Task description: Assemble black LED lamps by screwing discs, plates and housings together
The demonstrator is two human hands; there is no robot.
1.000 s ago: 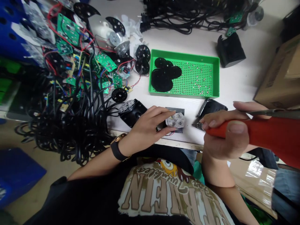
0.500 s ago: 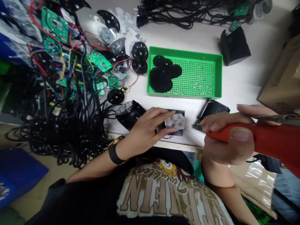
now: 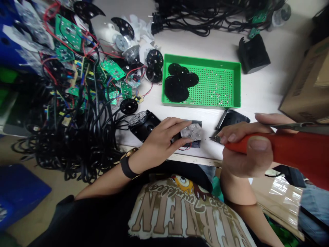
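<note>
My left hand (image 3: 164, 137), with a watch on its wrist, pinches a clear plastic lens piece (image 3: 191, 132) between thumb and fingers. The piece is over a dark flat plate (image 3: 197, 143), and thin red and black wires (image 3: 187, 148) show beneath it. In my right hand (image 3: 246, 151) is an orange-red power screwdriver (image 3: 290, 149), its metal tip pointing left, apart from the lens piece. A silver metal tool (image 3: 305, 127), of a kind I cannot make out, lies along the top of that grip. Behind the right fingers lies a black plastic housing (image 3: 232, 118).
A green perforated tray (image 3: 203, 105) holds black discs (image 3: 177, 90) and small screws (image 3: 218, 92). Circuit boards (image 3: 113, 69) and black cables (image 3: 84, 144) are heaped on the left. A black box-like part (image 3: 254, 55) and a cardboard box (image 3: 305, 82) stand on the right.
The view has shifted slightly. The lens piece looks slightly turned in my left hand, and both hands keep their grips.
</note>
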